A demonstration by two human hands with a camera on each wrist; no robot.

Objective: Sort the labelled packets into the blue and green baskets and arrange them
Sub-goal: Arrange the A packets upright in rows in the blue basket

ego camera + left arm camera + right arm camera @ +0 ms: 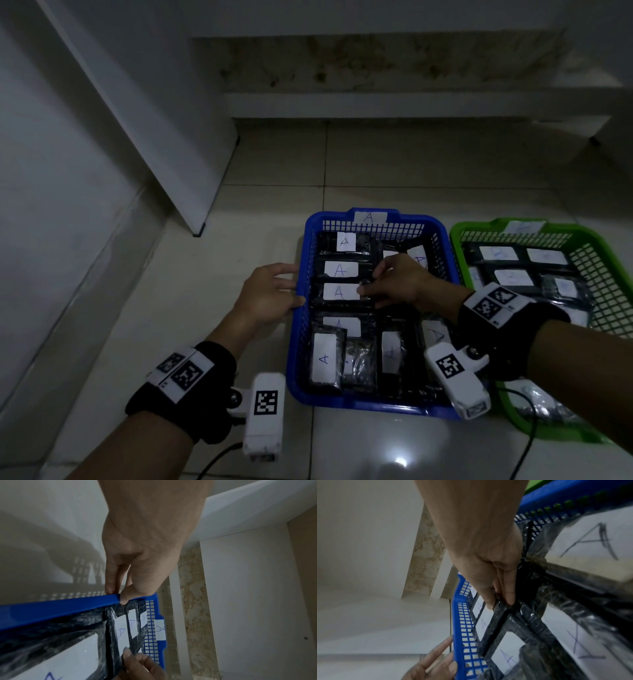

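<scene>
The blue basket [373, 407] sits on the floor, filled with several black packets with white "A" labels. My left hand [270, 294] grips its left rim [60, 608], thumb over the edge and fingers along the outer wall [462, 628]. Inside the basket, my right hand [394, 281] pinches the right end of an "A" packet [337, 292] in the left column. The right wrist view shows my right hand [500, 603] with thumb and forefinger on that packet's black edge [503, 615]. To the right, the green basket [609, 260] holds several labelled packets with faint lettering.
Both baskets stand side by side on a pale tiled floor [274, 164]. A white wall panel [120, 120] rises to the left and a low step [411, 102] runs along the back. An "A" tag [369, 217] marks the blue basket's far rim.
</scene>
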